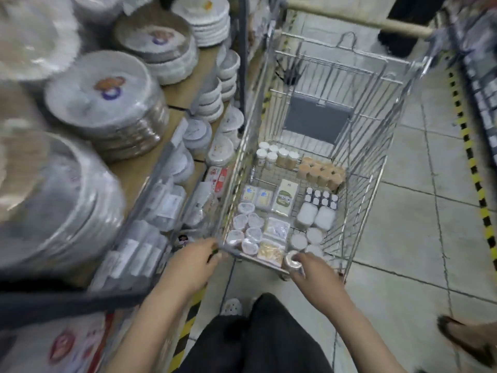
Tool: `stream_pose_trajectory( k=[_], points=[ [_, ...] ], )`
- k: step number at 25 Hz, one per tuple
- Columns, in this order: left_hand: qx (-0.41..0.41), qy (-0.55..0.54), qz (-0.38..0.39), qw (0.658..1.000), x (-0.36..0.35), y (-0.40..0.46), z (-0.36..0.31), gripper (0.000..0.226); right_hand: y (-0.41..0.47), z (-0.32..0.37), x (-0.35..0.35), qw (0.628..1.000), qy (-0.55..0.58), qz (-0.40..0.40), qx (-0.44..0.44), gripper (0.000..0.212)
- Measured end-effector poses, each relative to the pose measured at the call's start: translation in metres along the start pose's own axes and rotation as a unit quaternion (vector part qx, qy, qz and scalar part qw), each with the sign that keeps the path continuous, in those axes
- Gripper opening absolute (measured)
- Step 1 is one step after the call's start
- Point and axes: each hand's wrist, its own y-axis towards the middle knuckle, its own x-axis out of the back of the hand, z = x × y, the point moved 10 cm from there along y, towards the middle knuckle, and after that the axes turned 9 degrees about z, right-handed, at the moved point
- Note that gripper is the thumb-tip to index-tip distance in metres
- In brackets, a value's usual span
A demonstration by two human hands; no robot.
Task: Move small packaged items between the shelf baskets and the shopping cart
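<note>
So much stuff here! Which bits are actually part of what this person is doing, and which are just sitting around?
Part of the job:
- shopping cart
- small round pack in the right hand
- left hand, on the cart's near rim
- packs on the cart floor
- shelf baskets of packets

Just sitting around:
- stacks of wrapped plates
- striped floor tape
- someone's sandalled foot
</note>
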Motion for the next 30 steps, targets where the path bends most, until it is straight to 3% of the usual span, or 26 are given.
stream_pose_trajectory(
  k=[6,14,20,24,30],
  points=[
    [0.135,-0.1,-0.178,0.97,0.02,-0.17,0.059,0.041,-0.039,0.111,-0.003,0.979,-0.044,0.044,0.196,0.031],
    [0.367,-0.219,-0.352,0.833,-0.094,-0.426,0.06,0.033,-0.164,0.229,-0.086,0.851,-0.174,0.185,0.46,0.035],
    [0.512,-0.302,-0.408,0.693,-0.206,-0.585,0.028,0.04,-0.295,0.27,-0.173,0.738,-0.247,0.267,0.568,0.037],
    [0.567,-0.334,-0.434,0.616,-0.254,-0.665,0.02,0.041,-0.374,0.3,-0.208,0.684,-0.259,0.293,0.615,0.039],
    [0.604,-0.342,-0.449,0.563,-0.291,-0.786,0.034,0.041,-0.493,0.374,-0.271,0.626,-0.261,0.325,0.659,0.032]
  ],
)
